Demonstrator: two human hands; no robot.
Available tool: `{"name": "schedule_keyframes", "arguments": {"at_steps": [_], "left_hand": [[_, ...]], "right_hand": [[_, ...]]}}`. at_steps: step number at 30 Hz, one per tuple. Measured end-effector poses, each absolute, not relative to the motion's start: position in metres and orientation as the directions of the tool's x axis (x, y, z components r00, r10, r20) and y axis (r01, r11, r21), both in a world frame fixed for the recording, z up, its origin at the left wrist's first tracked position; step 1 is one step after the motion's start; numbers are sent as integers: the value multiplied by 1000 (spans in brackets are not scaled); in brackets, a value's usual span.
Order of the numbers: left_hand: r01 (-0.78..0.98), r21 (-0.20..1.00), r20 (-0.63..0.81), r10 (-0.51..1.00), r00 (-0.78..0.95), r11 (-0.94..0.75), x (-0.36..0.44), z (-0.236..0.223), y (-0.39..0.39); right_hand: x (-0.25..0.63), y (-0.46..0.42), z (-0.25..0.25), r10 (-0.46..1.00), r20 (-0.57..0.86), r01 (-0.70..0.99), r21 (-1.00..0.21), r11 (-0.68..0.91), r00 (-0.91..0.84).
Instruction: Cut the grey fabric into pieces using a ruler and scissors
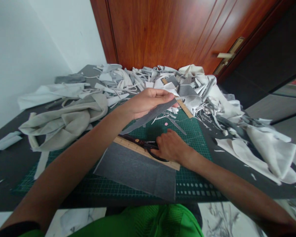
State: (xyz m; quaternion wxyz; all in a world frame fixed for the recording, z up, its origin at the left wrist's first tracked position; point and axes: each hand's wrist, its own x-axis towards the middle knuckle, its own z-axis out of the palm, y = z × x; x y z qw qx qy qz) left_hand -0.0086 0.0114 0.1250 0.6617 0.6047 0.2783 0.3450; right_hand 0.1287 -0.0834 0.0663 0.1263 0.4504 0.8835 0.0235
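My left hand (153,100) pinches the end of a long grey fabric strip (151,113) and holds it up above the mat. Lower down, my right hand (171,146) is closed around the black handles of a pair of scissors (145,144), whose blades point left. Under the scissors lies a wooden ruler (135,148), set slantwise along the upper edge of a dark grey fabric piece (138,172). The tips of the blades are partly hidden near my left forearm. A green cutting mat (197,135) is beneath all of these.
Heaped white and grey fabric scraps (138,80) line the back of the table. A beige fabric bundle (66,121) lies at left, and pale cloth pieces (268,154) at right. Another wooden ruler (186,109) sticks out of the heap. A wooden door (162,33) stands behind.
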Motion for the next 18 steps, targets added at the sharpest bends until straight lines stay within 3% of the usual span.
{"name": "schedule_keyframes", "arguments": {"at_steps": [18], "left_hand": [[-97, 990, 139, 847, 512, -104, -17, 127, 25]], "right_hand": [[125, -80, 71, 805, -168, 782, 189, 593, -569]]}}
